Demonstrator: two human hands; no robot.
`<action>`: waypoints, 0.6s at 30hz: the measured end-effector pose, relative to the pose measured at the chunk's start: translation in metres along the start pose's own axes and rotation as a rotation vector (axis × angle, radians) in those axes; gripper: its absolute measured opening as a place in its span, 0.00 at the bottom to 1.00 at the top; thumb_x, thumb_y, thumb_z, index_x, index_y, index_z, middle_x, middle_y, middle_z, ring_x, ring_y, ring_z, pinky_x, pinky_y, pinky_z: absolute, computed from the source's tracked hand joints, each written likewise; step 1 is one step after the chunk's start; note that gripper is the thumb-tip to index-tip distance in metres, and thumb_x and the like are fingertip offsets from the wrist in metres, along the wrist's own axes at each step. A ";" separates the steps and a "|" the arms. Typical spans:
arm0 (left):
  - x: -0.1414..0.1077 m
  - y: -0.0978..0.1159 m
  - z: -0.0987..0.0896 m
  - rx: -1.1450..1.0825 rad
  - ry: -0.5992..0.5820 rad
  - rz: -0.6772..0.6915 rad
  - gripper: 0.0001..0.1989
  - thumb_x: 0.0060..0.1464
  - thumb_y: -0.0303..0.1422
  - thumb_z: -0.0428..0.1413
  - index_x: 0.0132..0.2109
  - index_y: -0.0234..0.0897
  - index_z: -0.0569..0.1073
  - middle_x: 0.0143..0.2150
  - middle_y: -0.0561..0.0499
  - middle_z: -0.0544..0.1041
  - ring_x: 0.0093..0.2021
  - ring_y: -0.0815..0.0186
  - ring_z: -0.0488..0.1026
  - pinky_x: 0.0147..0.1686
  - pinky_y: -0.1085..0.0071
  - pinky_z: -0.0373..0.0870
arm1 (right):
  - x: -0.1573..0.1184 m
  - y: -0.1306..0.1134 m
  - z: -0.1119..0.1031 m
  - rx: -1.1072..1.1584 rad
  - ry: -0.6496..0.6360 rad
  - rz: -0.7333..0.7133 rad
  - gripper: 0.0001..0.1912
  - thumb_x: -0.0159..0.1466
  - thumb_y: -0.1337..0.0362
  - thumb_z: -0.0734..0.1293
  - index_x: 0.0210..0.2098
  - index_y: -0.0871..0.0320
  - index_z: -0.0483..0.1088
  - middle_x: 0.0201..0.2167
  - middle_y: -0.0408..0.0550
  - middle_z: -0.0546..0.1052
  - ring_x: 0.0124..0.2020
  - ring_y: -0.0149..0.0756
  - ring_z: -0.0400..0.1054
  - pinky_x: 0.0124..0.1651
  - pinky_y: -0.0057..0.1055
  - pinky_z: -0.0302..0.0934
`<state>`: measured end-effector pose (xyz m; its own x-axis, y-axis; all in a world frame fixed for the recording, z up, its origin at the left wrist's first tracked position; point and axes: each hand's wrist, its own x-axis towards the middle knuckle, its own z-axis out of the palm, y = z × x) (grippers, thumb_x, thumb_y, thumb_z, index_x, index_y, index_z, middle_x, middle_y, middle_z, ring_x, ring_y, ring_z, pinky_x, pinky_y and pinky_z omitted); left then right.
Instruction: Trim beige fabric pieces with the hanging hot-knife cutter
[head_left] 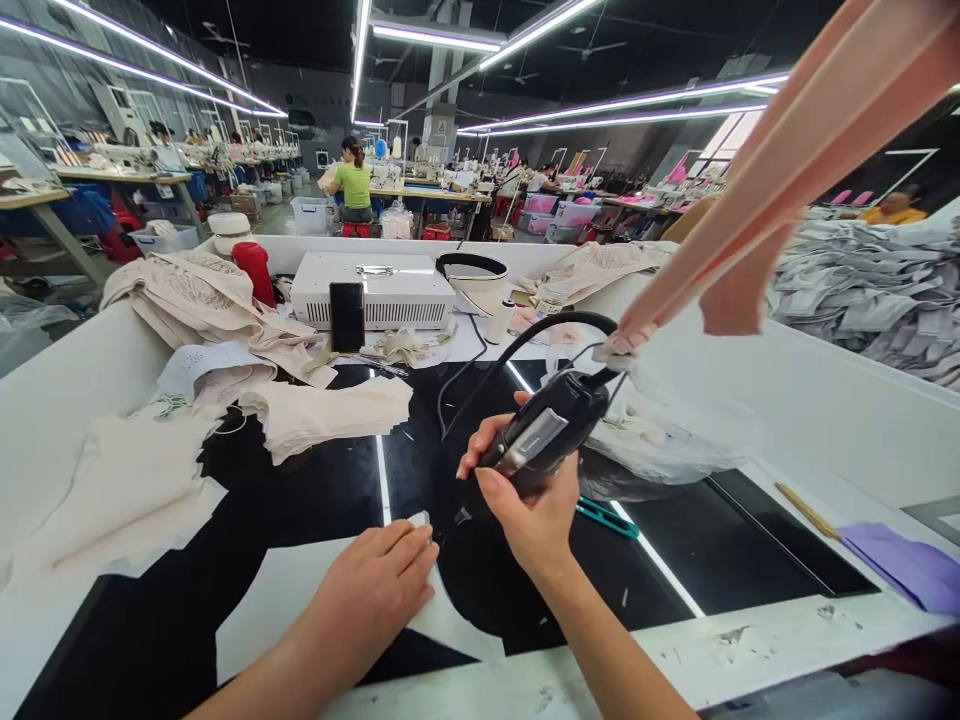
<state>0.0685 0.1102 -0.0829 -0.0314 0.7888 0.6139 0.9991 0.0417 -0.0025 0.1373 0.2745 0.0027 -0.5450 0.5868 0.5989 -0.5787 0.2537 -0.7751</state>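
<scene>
My right hand point(536, 500) is wrapped round a black handheld power tool point(551, 425) with a silver plate on its side. A cable and a pink cloth strip point(750, 190) run up from the tool's back end. The tool tilts, its narrow tip low over the black glossy tabletop point(525, 600). To its left, my left hand point(375, 590) lies palm down with fingers stretched, pressing a small pale piece against a white flat sheet point(277, 590) with a curved edge. The tool's tip is just right of that hand's fingertips, apart from them.
Stacked cream fabric pieces point(330, 415) and loose cloth point(120, 490) lie left. A white box point(375, 290) and phone point(347, 317) stand at the back. Right are a plastic bag point(667, 440), teal cutter point(607, 517), pencil point(806, 510) and purple cloth point(900, 565). A person point(354, 185) sits beyond.
</scene>
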 end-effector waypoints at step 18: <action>-0.006 0.006 0.004 0.013 0.006 -0.026 0.16 0.74 0.33 0.45 0.50 0.33 0.77 0.51 0.48 0.82 0.51 0.64 0.78 0.45 0.68 0.73 | 0.003 0.030 0.018 0.224 0.029 0.044 0.25 0.62 0.57 0.75 0.55 0.47 0.65 0.33 0.39 0.72 0.26 0.30 0.69 0.24 0.29 0.70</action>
<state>0.0746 0.1085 -0.0895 -0.0574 0.7837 0.6185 0.9975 0.0702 0.0037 0.1075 0.2707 -0.0148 -0.5571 0.6161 0.5568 -0.6765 0.0522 -0.7346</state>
